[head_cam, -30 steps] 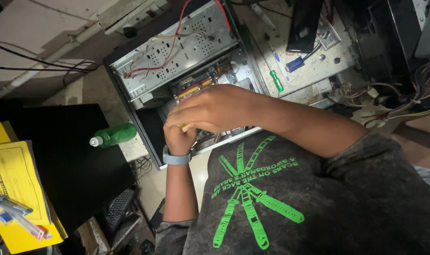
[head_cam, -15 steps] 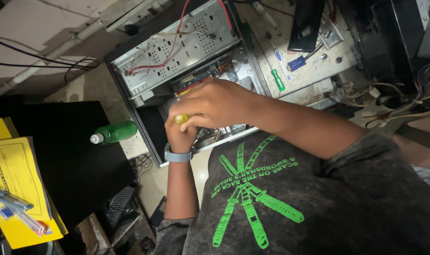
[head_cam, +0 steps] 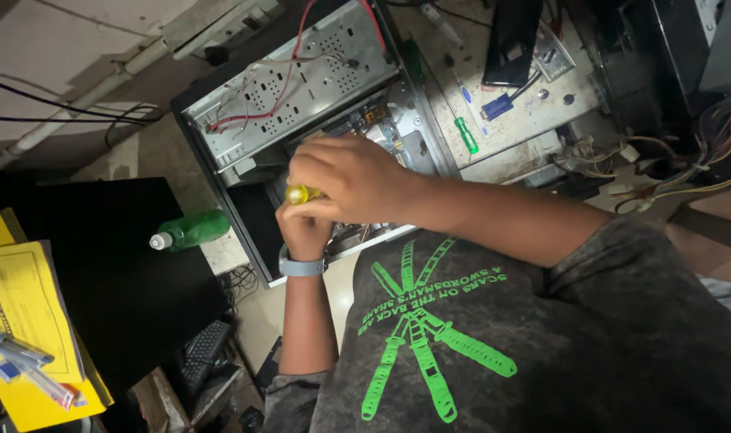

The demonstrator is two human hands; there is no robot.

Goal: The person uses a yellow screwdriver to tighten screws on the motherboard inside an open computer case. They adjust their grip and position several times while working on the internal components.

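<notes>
My right hand point(head_cam: 353, 176) reaches in from the right and is closed over the yellow handle end of a screwdriver point(head_cam: 301, 193). My left hand point(head_cam: 305, 228), with a grey watch point(head_cam: 301, 265) on its wrist, comes up from below and grips the same tool just under the right hand. Both hands sit over the open side of a black computer case point(head_cam: 245, 212) lying on the bench. The screwdriver's shaft and tip are hidden by my hands. Inside the case I see a perforated metal drive cage point(head_cam: 301, 88) with red wires.
A green bottle point(head_cam: 190, 230) lies left of the case on a black surface. A green-handled screwdriver point(head_cam: 465, 135) and a black device point(head_cam: 514, 32) rest on the bench behind. Loose cables point(head_cam: 686, 168) spread at right. Yellow papers with pens point(head_cam: 20, 321) and a keyboard point(head_cam: 201, 353) lie lower left.
The yellow handle end shows more clearly between my hands than a second ago. Both hands stay over the case and have barely shifted.
</notes>
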